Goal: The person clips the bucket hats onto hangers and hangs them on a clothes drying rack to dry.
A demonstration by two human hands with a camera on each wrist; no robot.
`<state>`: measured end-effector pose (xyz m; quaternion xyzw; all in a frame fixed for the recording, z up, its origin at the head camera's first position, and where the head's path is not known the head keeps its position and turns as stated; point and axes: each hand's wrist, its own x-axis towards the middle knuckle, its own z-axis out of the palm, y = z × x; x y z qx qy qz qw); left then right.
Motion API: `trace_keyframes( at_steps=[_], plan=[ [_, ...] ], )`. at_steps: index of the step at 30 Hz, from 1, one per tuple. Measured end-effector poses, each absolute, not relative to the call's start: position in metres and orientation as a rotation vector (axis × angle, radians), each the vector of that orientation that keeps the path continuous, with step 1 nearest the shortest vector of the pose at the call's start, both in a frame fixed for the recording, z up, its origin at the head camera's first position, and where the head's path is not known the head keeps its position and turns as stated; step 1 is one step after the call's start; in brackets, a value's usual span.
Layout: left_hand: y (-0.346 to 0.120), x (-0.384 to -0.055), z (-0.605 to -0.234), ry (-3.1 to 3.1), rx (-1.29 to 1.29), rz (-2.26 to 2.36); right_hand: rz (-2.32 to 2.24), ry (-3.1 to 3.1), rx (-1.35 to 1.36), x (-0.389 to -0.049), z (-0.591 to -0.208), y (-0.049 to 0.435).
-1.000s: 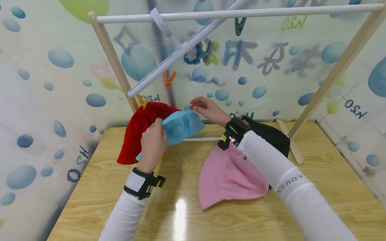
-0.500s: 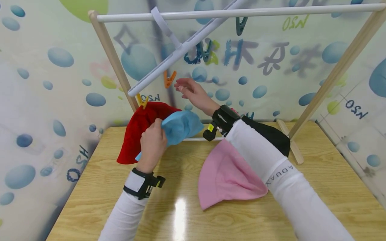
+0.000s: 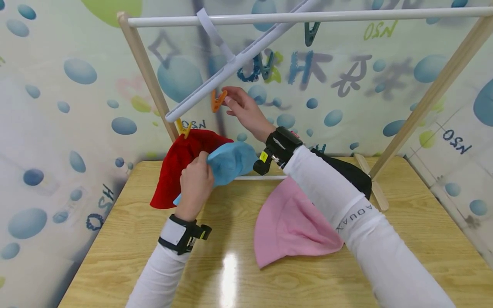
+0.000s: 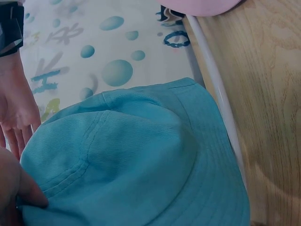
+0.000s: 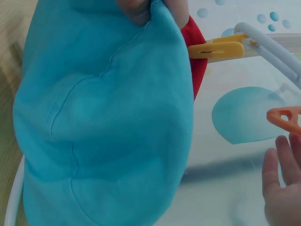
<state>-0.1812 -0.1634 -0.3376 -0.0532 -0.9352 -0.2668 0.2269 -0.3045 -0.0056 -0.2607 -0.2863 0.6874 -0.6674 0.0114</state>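
My left hand (image 3: 196, 182) pinches a light blue bucket hat (image 3: 233, 160) by its edge and holds it above the table; the hat fills much of both wrist views. Up at the orange clothespin (image 3: 217, 102), my right hand (image 3: 246, 111) has its fingertips close to the clip's arms; whether they touch is unclear. In the right wrist view several of that hand's fingers (image 5: 284, 165) look fairly straight beneath the clip. Behind the blue hat hangs a red hat (image 3: 173, 171), held by a yellow clothespin (image 3: 184, 128) on the slanted white hanger (image 3: 231, 68).
The hanger hooks over a white rail (image 3: 346, 16) with wooden side posts (image 3: 431, 94). Two dark green clothespins (image 3: 311, 33) hang farther along it. A pink bucket hat (image 3: 292, 226) and a black cap (image 3: 343, 171) lie on the wooden table (image 3: 215, 273), partly under my right forearm.
My right hand has risen up and left from beside the blue hat to the orange clothespin. The left hand keeps its hold on the hat, nearly still.
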Motion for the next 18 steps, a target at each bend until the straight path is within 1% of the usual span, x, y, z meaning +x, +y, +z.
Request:
trace_keyframes(
  at_steps=[18],
  plan=[
    [-0.1631,-0.1838,-0.3404,-2.538,-0.153,-0.751,-2.145,2.035,-0.817,-0.306,-0.26,-0.0101]
  ],
)
